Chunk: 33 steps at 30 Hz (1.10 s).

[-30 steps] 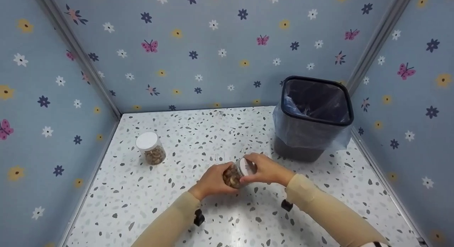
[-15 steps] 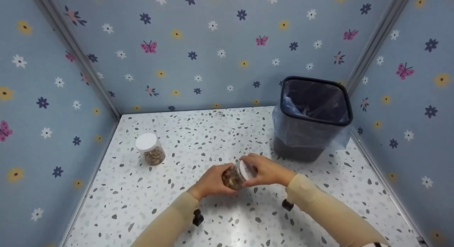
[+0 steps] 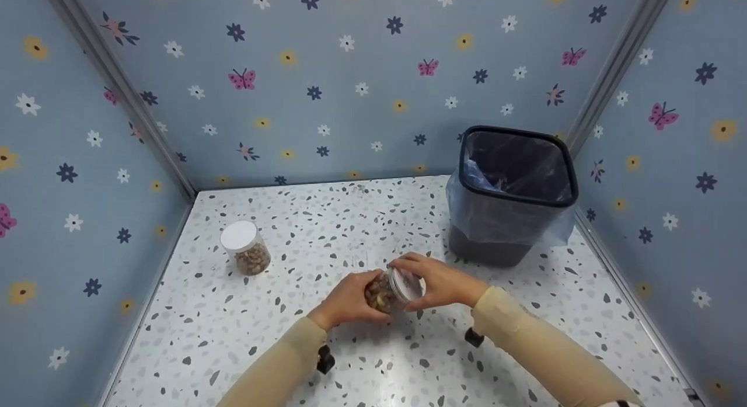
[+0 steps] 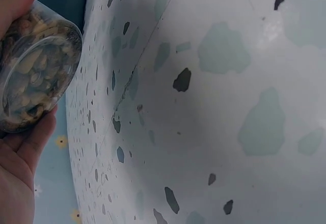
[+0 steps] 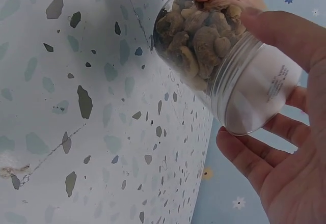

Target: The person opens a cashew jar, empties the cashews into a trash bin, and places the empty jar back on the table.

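Observation:
A clear jar (image 3: 379, 293) of brown, dried mushroom-like pieces is held tilted over the table, its white end (image 3: 410, 284) toward the right. My left hand (image 3: 350, 299) grips the jar's body from the left; the left wrist view shows its clear base. My right hand (image 3: 443, 281) spans the other end. In the right wrist view its thumb and fingertips are at the ribbed clear rim (image 5: 234, 79), around a white face bearing small dark print. Part of that face is hidden behind the fingers.
A second jar (image 3: 252, 260) with a white lid stands upright at the left of the speckled table (image 3: 327, 220). At the back right stands a dark bin (image 3: 490, 252) lined with a bluish bag. Flower-patterned panels (image 3: 350, 103) enclose the back and sides.
My right hand has turned slightly and its thumb has shifted outward, so more of the jar's white end shows. My left hand keeps its grip on the body.

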Each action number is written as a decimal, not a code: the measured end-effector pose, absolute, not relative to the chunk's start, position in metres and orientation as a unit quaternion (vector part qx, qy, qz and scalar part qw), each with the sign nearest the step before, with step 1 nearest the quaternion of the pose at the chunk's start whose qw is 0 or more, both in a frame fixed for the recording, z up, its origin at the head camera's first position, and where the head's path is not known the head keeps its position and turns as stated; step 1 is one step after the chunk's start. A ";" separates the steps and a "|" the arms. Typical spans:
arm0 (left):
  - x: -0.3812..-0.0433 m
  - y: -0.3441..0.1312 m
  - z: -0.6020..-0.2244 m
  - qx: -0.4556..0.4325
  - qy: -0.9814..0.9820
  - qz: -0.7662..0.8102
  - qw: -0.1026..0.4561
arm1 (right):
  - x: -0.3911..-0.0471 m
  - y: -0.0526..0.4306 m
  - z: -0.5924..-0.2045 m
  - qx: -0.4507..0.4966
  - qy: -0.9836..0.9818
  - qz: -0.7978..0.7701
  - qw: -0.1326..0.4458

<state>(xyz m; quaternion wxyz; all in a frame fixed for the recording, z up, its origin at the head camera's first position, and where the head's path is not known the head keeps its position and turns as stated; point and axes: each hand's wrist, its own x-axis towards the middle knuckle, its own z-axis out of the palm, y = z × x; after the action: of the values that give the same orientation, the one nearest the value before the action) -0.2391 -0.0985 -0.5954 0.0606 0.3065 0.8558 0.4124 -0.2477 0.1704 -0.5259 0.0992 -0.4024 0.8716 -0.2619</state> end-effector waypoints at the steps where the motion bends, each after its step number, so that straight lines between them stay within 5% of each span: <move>1: -0.239 -0.099 -0.595 0.306 0.856 0.411 0.060 | -0.248 0.170 -0.526 -0.405 0.871 -0.261 0.098; 21: -0.243 -0.101 -0.593 0.293 0.862 0.410 0.058 | -0.247 0.171 -0.522 -0.401 0.871 -0.261 0.115; 33: -0.243 -0.099 -0.586 0.289 0.865 0.409 0.028 | -0.249 0.168 -0.520 -0.306 0.872 -0.363 0.115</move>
<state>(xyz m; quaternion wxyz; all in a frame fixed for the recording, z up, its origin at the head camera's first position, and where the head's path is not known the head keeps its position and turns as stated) -0.2431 -0.0990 -0.5858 0.0283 0.2894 0.8651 0.4086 -0.2489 0.1683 -0.5202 0.1152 -0.3065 0.8723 -0.3632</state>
